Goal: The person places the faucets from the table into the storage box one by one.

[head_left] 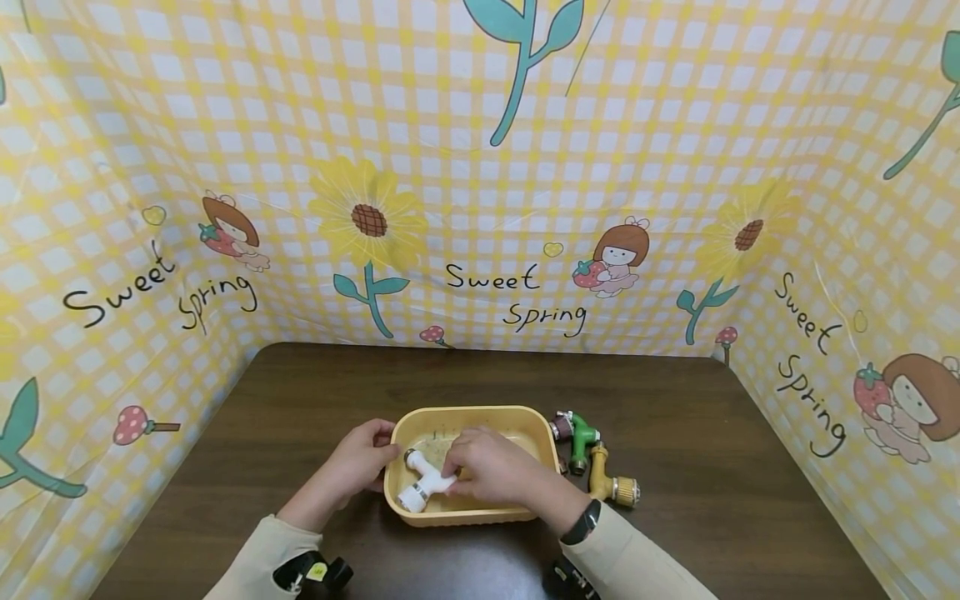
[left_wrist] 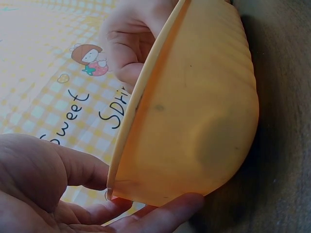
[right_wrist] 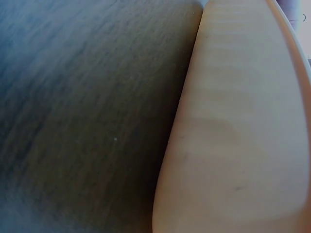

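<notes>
A yellow plastic basin (head_left: 517,412) sits on the dark table. My left hand (head_left: 363,457) grips its left rim, thumb over the edge and fingers against the outer wall in the left wrist view. Inside the basin, toward its left end, lies a white T-shaped pipe fitting (head_left: 429,477) with a ribbed white end. My right hand (head_left: 495,471) reaches over the basin and pinches the fitting's right branch between thumb and fingers. The right wrist view shows only the basin's outer wall (right_wrist: 233,121) and the tabletop; the right hand's fingers are hidden there.
Right of the basin, close to its wall, lie a green fitting (head_left: 582,435), a purple one (head_left: 561,425) and a yellow one (head_left: 600,475) with a ribbed knob. Checked cloth (head_left: 480,183) encloses the wooden table (head_left: 675,417) at the back and both sides.
</notes>
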### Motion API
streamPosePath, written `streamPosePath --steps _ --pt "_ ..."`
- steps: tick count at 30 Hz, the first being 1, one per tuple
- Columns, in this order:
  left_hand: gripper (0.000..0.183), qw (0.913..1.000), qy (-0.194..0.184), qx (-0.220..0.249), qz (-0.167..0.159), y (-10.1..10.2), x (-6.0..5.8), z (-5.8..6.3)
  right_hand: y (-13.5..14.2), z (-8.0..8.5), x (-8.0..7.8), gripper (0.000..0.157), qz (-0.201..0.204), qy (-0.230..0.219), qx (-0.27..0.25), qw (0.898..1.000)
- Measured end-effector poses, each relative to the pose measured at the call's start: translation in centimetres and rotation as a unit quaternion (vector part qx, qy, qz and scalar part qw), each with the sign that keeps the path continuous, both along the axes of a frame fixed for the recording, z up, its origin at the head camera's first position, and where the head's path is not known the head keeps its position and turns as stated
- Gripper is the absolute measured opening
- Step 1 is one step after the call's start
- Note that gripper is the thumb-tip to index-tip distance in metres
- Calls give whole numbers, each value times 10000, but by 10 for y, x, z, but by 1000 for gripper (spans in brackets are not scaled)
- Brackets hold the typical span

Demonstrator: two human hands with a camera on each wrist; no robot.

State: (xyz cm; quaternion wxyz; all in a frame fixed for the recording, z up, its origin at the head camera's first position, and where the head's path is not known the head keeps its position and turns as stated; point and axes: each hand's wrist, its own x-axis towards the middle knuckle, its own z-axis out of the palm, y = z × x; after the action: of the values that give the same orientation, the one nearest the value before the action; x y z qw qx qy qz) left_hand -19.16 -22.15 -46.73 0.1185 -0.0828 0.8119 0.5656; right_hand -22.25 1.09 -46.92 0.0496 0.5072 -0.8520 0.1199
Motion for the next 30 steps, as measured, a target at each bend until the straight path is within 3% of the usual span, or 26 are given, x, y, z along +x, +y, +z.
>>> streamPosePath --steps 30 --pt "36 10000 -7 -33 -11 -1 -1 -1 0 -5 -2 13 -69 -505 157 9986"
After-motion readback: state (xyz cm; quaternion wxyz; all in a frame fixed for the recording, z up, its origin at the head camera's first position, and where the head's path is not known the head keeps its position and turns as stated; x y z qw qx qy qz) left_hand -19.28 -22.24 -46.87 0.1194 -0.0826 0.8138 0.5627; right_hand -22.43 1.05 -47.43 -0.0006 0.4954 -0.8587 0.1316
